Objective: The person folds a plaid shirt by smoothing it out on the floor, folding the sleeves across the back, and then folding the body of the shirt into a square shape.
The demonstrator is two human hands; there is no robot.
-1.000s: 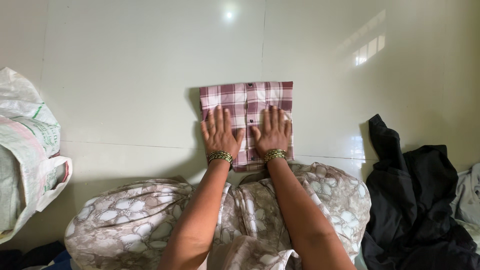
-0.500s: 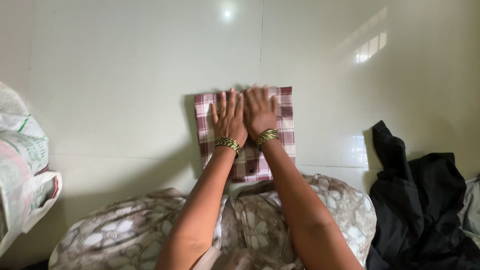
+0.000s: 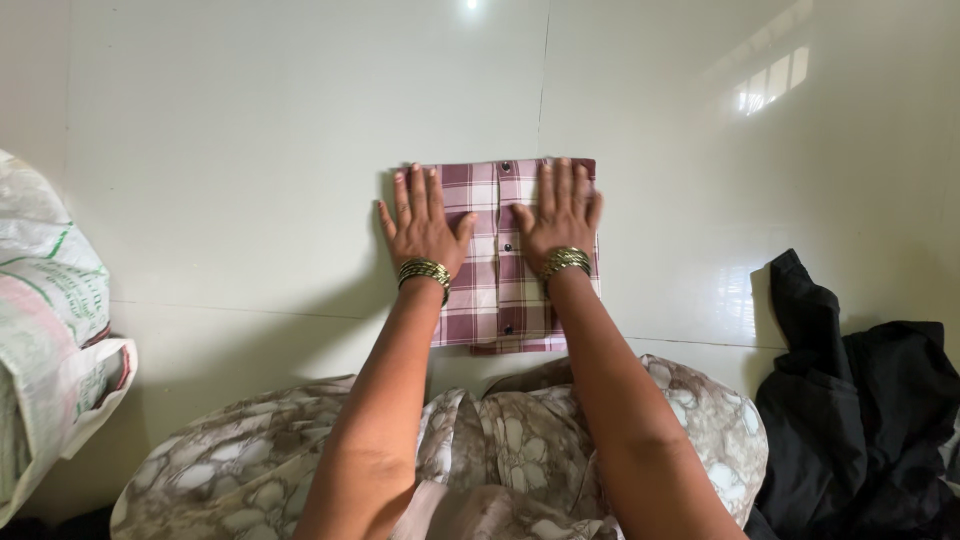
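Glossy pale tile floor [image 3: 250, 150] | folded plaid shirt [image 3: 500, 290], rectangular | left hand [image 3: 420, 225], right hand [image 3: 560, 215]: grip flat open, pressing

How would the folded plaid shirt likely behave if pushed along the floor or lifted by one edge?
The shirt is thin cloth lying flat under the left hand and right hand, so it is probably floppy and would unfold if lifted by one edge. The floor looks glossy, so a push would likely slide it. It seems light.

woven sack [image 3: 50, 330] cut off left, black garment [image 3: 870, 400] cut off right
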